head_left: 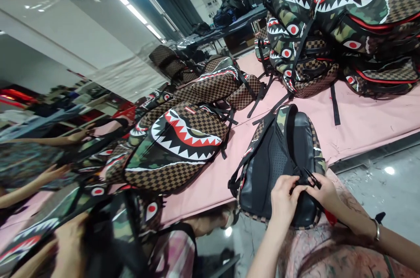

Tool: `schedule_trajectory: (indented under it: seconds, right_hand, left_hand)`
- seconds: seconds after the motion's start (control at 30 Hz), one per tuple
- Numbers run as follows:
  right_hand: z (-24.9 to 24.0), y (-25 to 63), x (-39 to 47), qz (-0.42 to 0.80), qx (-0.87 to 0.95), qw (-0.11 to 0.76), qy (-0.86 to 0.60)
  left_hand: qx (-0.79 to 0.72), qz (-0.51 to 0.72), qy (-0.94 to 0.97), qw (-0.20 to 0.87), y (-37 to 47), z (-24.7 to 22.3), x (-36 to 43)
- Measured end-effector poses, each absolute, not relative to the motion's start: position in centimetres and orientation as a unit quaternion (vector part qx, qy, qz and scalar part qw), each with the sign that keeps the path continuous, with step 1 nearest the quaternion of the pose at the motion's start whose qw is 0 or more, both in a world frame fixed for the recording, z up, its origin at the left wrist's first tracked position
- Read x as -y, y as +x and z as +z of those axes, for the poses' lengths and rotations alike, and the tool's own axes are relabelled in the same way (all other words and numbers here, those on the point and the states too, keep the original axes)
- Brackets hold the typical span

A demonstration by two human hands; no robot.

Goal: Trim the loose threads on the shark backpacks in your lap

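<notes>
1. I see my left hand (284,197) pinched narrow on the black strap (289,138), near its lower end.
2. My right hand (324,192) grips slim black snips (312,178), just beside the left fingertips.
3. Under both hands, the backpack (306,133) lies straps up at the near edge of the pink table (364,124).
4. To its left I see a shark-mouth backpack (177,142); far right, stacked backpacks (354,41).
5. Near left, another person's hand (70,238) blurs.

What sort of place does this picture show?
Probably a bag workshop: many matching backpacks piled on a pink-covered table, while the person's left hand and right hand work on another backpack.
</notes>
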State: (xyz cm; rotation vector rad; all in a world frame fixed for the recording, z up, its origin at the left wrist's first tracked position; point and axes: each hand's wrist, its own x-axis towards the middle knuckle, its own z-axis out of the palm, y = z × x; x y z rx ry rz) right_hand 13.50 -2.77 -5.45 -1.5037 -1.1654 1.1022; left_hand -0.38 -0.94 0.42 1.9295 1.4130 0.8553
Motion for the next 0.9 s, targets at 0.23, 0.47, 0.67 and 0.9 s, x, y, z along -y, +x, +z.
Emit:
schedule_trajectory:
  seconds: [0.23, 0.47, 0.67, 0.9]
  right_hand:
    - [-7.9, 13.1, 3.4, 0.404, 0.519, 0.452, -0.603]
    - [-7.0, 13.3, 3.0, 0.427, 0.485, 0.476, -0.596]
    - [-5.7, 13.7, 2.8, 0.471, 0.439, 0.465, -0.607]
    - [-5.1, 14.9, 3.1, 0.491, 0.429, 0.442, -0.616]
  left_hand:
    - [-0.547, 0.28, 0.734, 0.289, 0.4, 0.3, 0.9]
    - [-0.525, 0.373, 0.376, 0.666, 0.9, -0.2, -0.2]
    - [-0.479, 0.343, 0.365, 0.721, 0.6, 0.3, -0.4]
    - [-0.488, 0.349, 0.351, 0.719, 1.2, 0.7, 0.0]
